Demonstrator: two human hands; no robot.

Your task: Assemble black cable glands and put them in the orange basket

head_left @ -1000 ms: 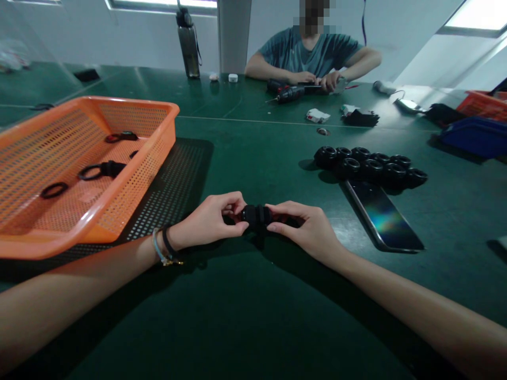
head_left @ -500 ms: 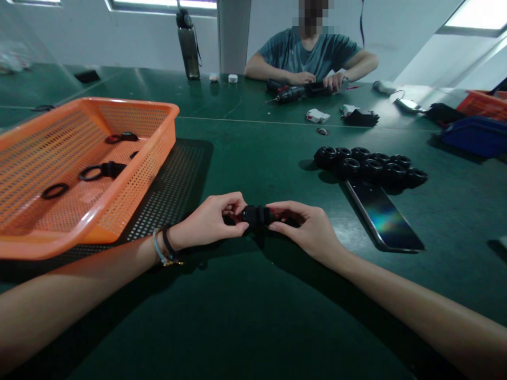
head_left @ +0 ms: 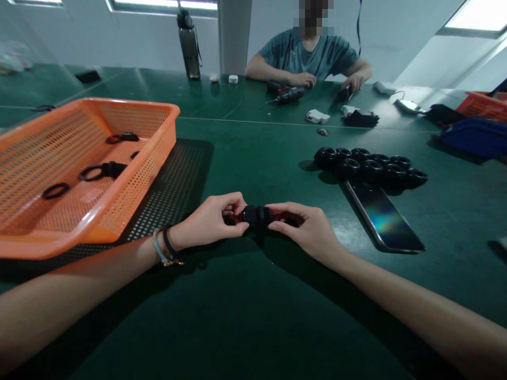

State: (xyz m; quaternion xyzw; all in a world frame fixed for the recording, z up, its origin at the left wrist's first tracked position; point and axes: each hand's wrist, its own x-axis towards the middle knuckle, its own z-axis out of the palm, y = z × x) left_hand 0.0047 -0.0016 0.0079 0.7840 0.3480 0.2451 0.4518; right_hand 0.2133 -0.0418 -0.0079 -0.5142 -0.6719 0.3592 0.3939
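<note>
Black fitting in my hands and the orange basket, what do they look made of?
Black fitting: probably plastic, mostly matte, given its even black colour and faint highlights; rubber parts can't be ruled out.
Orange basket: likely moulded plastic, semi-gloss, judging by its single colour, perforated walls and shiny rim.

The left wrist (head_left: 179, 236) is bearing two bands: a plain black band (head_left: 168, 244), sitting closer to the left hand (head_left: 214, 219), and a thin pale-blue band (head_left: 157, 247), with small gold-coloured pieces (head_left: 168, 262) hanging at the near side. The right forearm (head_left: 412, 301) and right hand (head_left: 311, 227) are showing bare.
</note>
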